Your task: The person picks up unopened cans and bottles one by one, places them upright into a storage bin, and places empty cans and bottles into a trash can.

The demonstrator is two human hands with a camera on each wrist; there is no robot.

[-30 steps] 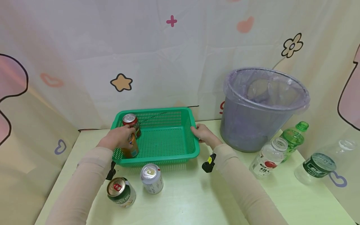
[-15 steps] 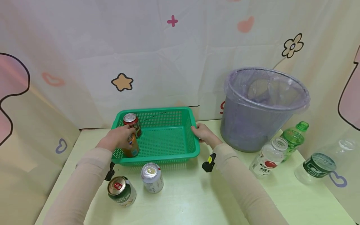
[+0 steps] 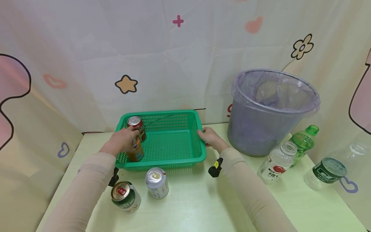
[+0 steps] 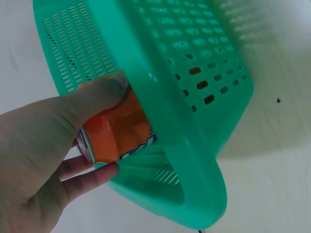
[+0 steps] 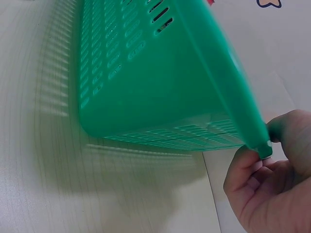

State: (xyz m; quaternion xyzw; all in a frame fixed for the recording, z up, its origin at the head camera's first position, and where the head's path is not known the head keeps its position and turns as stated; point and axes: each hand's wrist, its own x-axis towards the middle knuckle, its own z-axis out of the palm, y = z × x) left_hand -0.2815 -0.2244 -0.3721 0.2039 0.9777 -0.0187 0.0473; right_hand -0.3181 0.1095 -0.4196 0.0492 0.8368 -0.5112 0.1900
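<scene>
Inside the green plastic basket (image 3: 165, 164), at its left end, my left hand (image 3: 121, 140) grips an orange can (image 3: 135, 154) near its top. The left wrist view shows the thumb across the orange can (image 4: 121, 127) and the fingers around its end; the basket wall hides its lower part. Behind it in the basket stands a red can (image 3: 136, 124). My right hand (image 3: 211, 137) pinches the basket's right rim between thumb and curled fingers, as the right wrist view confirms at the basket rim (image 5: 243, 107). In front of the basket stand a white can (image 3: 157, 183) and a dark green can (image 3: 126, 197).
A purple mesh bin (image 3: 252, 129) with a clear liner stands at the back right. Near it are a clear bottle with a red label picture (image 3: 276, 164), a green bottle (image 3: 302, 141) and a clear bottle with a green label (image 3: 328, 169). A patterned curtain (image 3: 174, 64) hangs behind the table.
Hardly anything differs: the left hand and the orange can sit very slightly higher in the head view, which has itself shifted a little. The right hand stays on the rim.
</scene>
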